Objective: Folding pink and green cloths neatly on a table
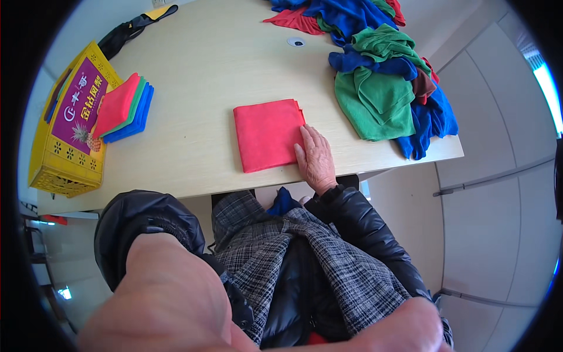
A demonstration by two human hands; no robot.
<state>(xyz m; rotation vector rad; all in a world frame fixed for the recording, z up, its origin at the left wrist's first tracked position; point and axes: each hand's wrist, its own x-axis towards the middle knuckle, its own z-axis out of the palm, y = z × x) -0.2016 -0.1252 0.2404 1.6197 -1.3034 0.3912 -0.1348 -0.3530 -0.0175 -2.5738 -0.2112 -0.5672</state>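
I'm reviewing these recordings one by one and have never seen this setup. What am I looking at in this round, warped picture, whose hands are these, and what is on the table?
There is no machine here: a person wears a wide fisheye camera on the head, looking down, so straight edges bend near the rim. The right hand lies flat on the right edge of a folded red cloth on a light wooden table; it holds nothing. The left hand is raised close to the lens, large and blurred, with nothing visibly in it. At far right sits a loose pile of cloths in blue, green and red. At left, a neat stack of folded cloths rests partly on a yellow crate.
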